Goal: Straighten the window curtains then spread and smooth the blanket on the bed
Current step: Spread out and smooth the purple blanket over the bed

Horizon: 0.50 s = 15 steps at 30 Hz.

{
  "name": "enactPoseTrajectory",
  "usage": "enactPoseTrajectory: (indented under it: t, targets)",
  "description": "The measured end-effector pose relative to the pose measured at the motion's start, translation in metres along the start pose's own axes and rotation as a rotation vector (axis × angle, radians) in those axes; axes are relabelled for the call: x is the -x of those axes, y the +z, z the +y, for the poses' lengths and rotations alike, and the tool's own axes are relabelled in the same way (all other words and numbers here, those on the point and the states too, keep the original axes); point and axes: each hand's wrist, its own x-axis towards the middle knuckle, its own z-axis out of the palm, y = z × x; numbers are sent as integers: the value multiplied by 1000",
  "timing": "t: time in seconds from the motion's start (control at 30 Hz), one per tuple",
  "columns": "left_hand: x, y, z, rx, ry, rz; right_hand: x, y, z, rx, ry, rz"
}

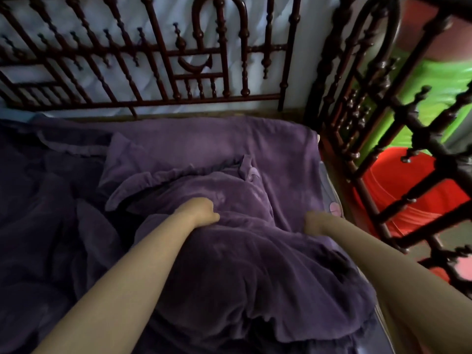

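A purple fleece blanket (229,251) lies bunched and wrinkled across the bed, with a frilled edge folded over near the middle. My left hand (201,209) is curled into the blanket's upper fold, fingers closed in the fabric. My right hand (313,222) grips the blanket near the bed's right edge, its fingers buried in the cloth. Both forearms reach in from the bottom of the view. No window curtains are in view.
A dark carved wooden headboard (153,72) stands along the far side against a pale wall. A matching wooden side rail (383,123) rises at the right. Beyond it are a red bucket (408,195) and a bright green surface (434,85).
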Motion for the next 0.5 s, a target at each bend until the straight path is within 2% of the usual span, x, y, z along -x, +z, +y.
enactPoseTrajectory:
  t: [0.13, 0.23, 0.33, 0.43, 0.5]
  targets:
    - [-60, 6, -29, 69, -120, 29, -71, -26, -37, -159, -49, 112]
    - [-108, 23, -56, 242, -289, 46, -128, -27, -65, -349, -32, 175]
    - [-149, 48, -77, 534, -480, 4, -177, -12, -90, -490, 94, 167]
    - [-183, 78, -98, 616, -713, -41, -216, 14, -106, -537, 197, 105]
    - [-191, 93, -109, 816, -802, -47, -226, 32, -104, -596, 227, 112]
